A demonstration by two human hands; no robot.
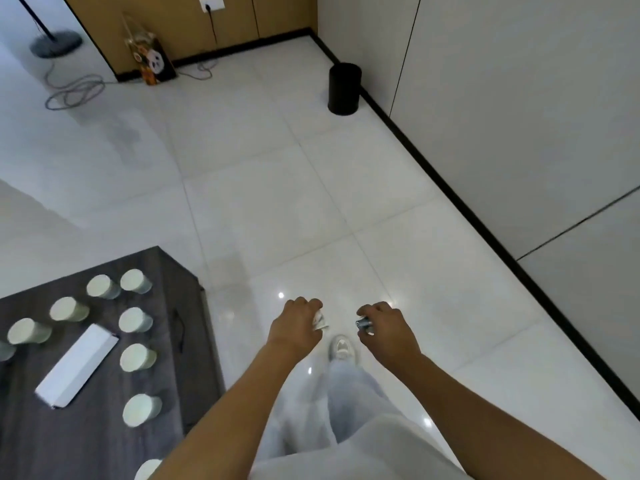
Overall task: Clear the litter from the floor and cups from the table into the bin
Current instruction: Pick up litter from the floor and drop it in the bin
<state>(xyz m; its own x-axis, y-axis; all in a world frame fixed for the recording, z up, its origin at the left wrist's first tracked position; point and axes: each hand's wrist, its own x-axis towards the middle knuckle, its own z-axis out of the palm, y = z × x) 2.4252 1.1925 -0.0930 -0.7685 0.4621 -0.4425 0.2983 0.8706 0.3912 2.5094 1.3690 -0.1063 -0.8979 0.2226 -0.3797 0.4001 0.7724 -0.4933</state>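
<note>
White floor (pixel 311 188) open to bin (pixel 344 88).

Single head-worn view, forward and down over floor (pixel 277 188).

Both bare arms stretched forward, palms down. Left hand (pixel 296 322) fisted round crumpled scrap, right hand (pixel 388 329) curled over small shiny thing, maybe foil, too blurry. Hands apart, level.
</note>
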